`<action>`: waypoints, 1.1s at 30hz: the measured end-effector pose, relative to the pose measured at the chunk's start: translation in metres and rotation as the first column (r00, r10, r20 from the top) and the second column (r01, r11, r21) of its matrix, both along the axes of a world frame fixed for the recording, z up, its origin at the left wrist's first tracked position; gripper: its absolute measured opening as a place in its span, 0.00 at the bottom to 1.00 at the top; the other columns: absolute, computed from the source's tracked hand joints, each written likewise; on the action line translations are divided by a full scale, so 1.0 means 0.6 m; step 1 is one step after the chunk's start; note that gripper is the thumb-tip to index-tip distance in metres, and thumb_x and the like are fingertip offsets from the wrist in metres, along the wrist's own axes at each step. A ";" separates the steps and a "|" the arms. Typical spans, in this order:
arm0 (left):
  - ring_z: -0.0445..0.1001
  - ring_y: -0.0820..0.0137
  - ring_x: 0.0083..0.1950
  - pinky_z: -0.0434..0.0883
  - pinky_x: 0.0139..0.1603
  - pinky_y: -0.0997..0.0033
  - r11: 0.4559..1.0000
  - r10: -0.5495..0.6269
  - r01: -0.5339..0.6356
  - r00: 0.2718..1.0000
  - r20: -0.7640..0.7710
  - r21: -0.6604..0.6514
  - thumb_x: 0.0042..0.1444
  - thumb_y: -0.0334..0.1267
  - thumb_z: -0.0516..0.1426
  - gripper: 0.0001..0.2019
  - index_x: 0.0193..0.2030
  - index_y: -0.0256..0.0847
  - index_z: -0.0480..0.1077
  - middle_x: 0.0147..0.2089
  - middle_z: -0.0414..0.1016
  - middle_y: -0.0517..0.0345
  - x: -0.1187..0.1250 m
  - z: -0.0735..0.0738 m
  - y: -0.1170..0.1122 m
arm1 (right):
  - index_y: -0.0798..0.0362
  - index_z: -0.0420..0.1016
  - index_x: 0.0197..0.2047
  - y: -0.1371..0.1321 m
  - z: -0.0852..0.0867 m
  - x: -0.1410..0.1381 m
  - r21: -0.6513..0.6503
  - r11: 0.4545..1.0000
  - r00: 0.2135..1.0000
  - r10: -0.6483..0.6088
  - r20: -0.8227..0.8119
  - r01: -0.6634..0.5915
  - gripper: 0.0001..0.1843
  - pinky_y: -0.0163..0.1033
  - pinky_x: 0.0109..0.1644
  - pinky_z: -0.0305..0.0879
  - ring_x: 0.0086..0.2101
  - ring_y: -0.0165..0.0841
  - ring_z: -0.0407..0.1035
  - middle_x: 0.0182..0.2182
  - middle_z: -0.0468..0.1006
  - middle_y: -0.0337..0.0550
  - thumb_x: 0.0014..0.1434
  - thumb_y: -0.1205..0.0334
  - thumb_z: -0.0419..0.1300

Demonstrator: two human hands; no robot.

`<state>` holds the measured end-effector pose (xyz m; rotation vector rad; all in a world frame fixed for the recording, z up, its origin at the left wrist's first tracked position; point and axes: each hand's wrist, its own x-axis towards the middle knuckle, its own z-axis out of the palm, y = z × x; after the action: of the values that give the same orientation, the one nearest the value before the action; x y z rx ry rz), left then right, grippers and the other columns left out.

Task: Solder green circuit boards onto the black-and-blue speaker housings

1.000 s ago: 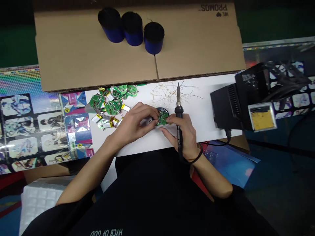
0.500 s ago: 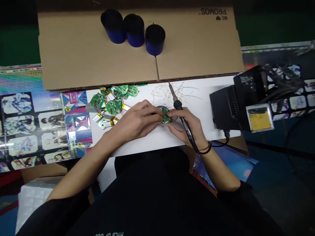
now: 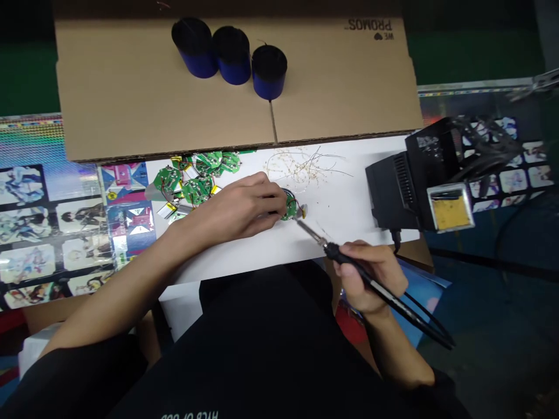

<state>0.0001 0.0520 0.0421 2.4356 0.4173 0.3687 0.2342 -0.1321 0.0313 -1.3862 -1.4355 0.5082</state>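
Observation:
My right hand [image 3: 373, 276] grips a soldering iron [image 3: 349, 260] by its black handle. The iron's metal tip points up and left, close to the lower right edge of a round green circuit board [image 3: 289, 206]; I cannot tell whether it touches. My left hand [image 3: 257, 206] is closed over the left side of that board, and its fingers hide part of it. A small battery [image 3: 304, 211] with yellow tape sits at the board's right edge, with thin wires near it. Left of my hand lies a pile of green circuit boards [image 3: 196, 189] with wired batteries.
Behind the white work surface [image 3: 340, 215] lies a large cardboard box [image 3: 166, 116] bearing three dark blue cylinders [image 3: 268, 75]. Loose thin wires [image 3: 310, 166] and crumbs lie past the board. At right stands a black soldering station [image 3: 388, 189] with a yellow sponge tray [image 3: 451, 210].
My right hand has left the board and drawn back right and toward me. The iron, earlier pointing away from me, is now held by the handle with its tip at the board.

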 end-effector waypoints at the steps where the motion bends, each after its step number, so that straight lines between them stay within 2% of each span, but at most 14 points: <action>1: 0.74 0.60 0.49 0.72 0.55 0.60 1.000 -0.001 0.001 1.000 -0.001 -0.003 0.75 0.37 0.53 0.11 0.47 0.42 0.78 0.51 0.83 0.51 0.000 0.001 0.000 | 0.47 0.80 0.51 -0.005 0.003 0.000 0.010 1.000 0.997 0.008 0.074 -0.009 0.14 0.39 0.25 0.76 0.27 0.36 0.79 0.33 0.85 0.42 0.62 0.65 0.68; 4: 0.73 0.61 0.49 0.72 0.54 0.60 1.000 -0.005 0.005 1.000 -0.004 0.004 0.76 0.37 0.53 0.11 0.46 0.42 0.78 0.51 0.83 0.51 0.000 0.002 -0.001 | 0.48 0.80 0.50 -0.008 0.008 -0.005 0.025 0.999 0.979 0.024 0.201 -0.029 0.14 0.40 0.31 0.83 0.32 0.39 0.84 0.35 0.87 0.43 0.60 0.67 0.68; 8: 0.74 0.60 0.49 0.72 0.54 0.60 1.000 0.004 -0.004 1.000 -0.006 0.009 0.75 0.37 0.54 0.11 0.47 0.42 0.78 0.52 0.83 0.51 -0.001 -0.001 -0.001 | 0.47 0.80 0.49 0.002 0.004 -0.011 0.039 0.998 0.971 0.033 0.236 -0.043 0.13 0.40 0.32 0.85 0.31 0.38 0.85 0.35 0.88 0.42 0.61 0.67 0.68; 16: 0.73 0.60 0.49 0.72 0.55 0.60 1.000 0.008 -0.008 1.000 0.005 -0.010 0.75 0.38 0.54 0.10 0.46 0.43 0.78 0.51 0.83 0.51 -0.001 -0.004 -0.001 | 0.46 0.80 0.52 0.009 -0.003 -0.009 0.064 0.993 0.966 0.081 0.247 -0.099 0.18 0.38 0.27 0.81 0.28 0.37 0.83 0.34 0.88 0.41 0.58 0.69 0.68; 21: 0.73 0.60 0.48 0.72 0.54 0.60 1.000 -0.006 0.005 1.000 0.002 0.013 0.74 0.37 0.55 0.08 0.46 0.42 0.77 0.52 0.82 0.51 -0.002 -0.006 -0.001 | 0.47 0.80 0.53 0.011 -0.003 -0.008 0.060 0.986 0.956 0.133 0.262 -0.153 0.20 0.38 0.27 0.81 0.27 0.36 0.81 0.33 0.86 0.40 0.58 0.71 0.68; 28: 0.72 0.61 0.47 0.72 0.53 0.61 0.999 -0.012 0.012 1.000 -0.001 0.039 0.76 0.37 0.53 0.11 0.45 0.41 0.77 0.51 0.82 0.50 0.000 -0.003 -0.001 | 0.46 0.80 0.48 0.005 0.016 -0.008 0.033 0.999 0.980 0.006 0.198 -0.013 0.13 0.40 0.29 0.82 0.30 0.38 0.83 0.33 0.87 0.42 0.60 0.67 0.67; 33: 0.73 0.61 0.47 0.71 0.52 0.62 0.998 -0.021 0.020 1.000 0.019 0.051 0.76 0.36 0.53 0.13 0.43 0.42 0.77 0.50 0.82 0.50 0.001 0.001 0.000 | 0.48 0.82 0.48 -0.006 0.007 0.005 0.070 0.997 0.986 -0.040 0.164 0.029 0.11 0.39 0.27 0.80 0.29 0.38 0.83 0.32 0.85 0.42 0.61 0.65 0.67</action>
<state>0.0006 0.0522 0.0429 2.4822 0.3778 0.3987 0.2370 -0.1359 0.0355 -1.4230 -1.5445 0.3256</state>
